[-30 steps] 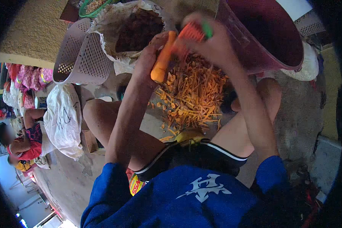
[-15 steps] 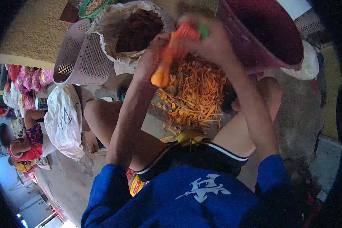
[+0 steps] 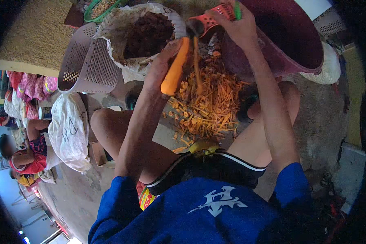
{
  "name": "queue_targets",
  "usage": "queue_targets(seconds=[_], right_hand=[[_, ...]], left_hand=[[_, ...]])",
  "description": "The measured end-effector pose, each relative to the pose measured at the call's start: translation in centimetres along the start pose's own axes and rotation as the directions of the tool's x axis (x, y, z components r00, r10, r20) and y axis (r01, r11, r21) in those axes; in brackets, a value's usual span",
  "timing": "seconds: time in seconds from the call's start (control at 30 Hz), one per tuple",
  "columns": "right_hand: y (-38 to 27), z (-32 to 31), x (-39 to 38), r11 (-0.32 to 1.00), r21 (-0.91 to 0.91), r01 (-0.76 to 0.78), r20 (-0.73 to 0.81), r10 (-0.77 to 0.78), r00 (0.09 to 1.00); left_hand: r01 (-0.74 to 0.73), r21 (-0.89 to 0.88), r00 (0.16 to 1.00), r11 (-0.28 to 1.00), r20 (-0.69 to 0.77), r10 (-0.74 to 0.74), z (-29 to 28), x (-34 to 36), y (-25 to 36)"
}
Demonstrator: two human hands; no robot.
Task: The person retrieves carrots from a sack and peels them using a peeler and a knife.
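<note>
My left hand [image 3: 165,61] is wrapped round a large peeled orange carrot [image 3: 176,70], held slantwise above a heap of peelings. My right hand [image 3: 239,31] grips a red peeler [image 3: 209,25] with holes in its body and a green part by the fingers. The peeler's dark head is close to the carrot's upper end. A long strip of peel [image 3: 198,67] dangles below it. Under both hands, orange carrot peelings [image 3: 209,103] lie piled on the floor between my legs, with small cut ends among them.
Beyond my left hand stands an open white sack [image 3: 110,34] with dark contents. A perforated plastic basket [image 3: 97,65] is left of it, and a large maroon tub [image 3: 252,55] stands at right. A full white sack [image 3: 69,132] lies left; a person in red [image 3: 26,156] sits farther off.
My right hand and the peeler have moved up and right, away from the carrot's middle. The strip of peel now hangs in view. My left hand still holds the carrot.
</note>
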State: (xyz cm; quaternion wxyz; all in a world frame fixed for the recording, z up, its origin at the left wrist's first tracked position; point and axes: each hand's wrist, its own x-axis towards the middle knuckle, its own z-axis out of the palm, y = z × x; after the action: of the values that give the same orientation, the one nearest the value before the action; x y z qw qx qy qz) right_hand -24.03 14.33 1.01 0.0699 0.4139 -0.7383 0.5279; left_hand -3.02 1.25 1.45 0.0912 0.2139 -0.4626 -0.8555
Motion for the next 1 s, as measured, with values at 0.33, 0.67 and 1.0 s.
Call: queue_targets(seconds=[0.33,0.67,1.0], right_hand=[[-2.5,-0.4,-0.3,0.986,-0.142,0.082,0.045,-0.076,0.996],[-5.2,0.8,-2.8,0.938,-0.023,0.346,0.129,-0.341,0.931],[-7.6,1.1,-3.7,0.886,0.231,0.401,0.263,-0.454,0.852]], left_hand=[[-0.155,0.000,0.988,0.988,-0.006,0.155,0.7,-0.4,0.2],[-0.065,-0.080,0.997,0.995,0.041,0.068,-0.5,-0.5,-0.3],[-0.033,-0.109,0.995,0.994,0.091,0.043,-1.3,-0.6,-0.2]])
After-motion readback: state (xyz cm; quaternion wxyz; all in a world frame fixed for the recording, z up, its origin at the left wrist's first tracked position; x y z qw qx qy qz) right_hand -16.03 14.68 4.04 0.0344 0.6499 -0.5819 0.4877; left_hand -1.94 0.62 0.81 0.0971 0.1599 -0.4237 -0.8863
